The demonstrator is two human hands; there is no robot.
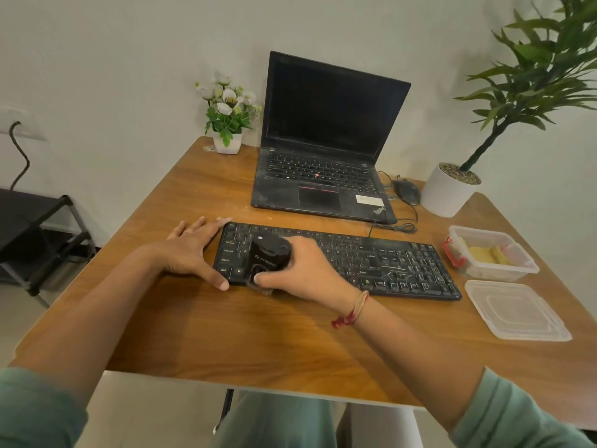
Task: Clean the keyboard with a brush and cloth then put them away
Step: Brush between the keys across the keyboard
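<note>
The brush (270, 253), a black, stubby tool, stands on the left part of the keyboard (371, 260), over the letter keys near the left end. The right hand (307, 270) grips it, fingers curled round the body and thumb on its near side. The left hand (190, 247) lies flat with fingers straight on the counter (226, 334), just beside the keyboard's left edge; its thumb touches the front-left corner.

The keyboard lies across the middle of the counter, its right end angled slightly toward the near edge. A broad strip of wood surface separates its front edge from the counter's near edge. To the left, the strip between keyboard and counter edge is narrower and carries the left hand.

The counter is brown wood grain with rounded corners, set against a pale wall.

Surrounding items:
1. Laptop (326, 150): open, screen dark, just behind the keyboard.
2. Mouse (407, 190): right of the laptop, with a cable (400, 226) looped behind the keyboard.
3. Container (504, 274): clear plastic, near the keyboard's right end, holding yellow material whose kind I cannot tell.
4. Lid (517, 312): flat on the counter, in front of the container.
5. Plant pot (447, 194): white, at the far right edge.
6. Flower pot (227, 143): far left corner.
7. Rack (35, 227): black, on the floor left of the counter.
</note>
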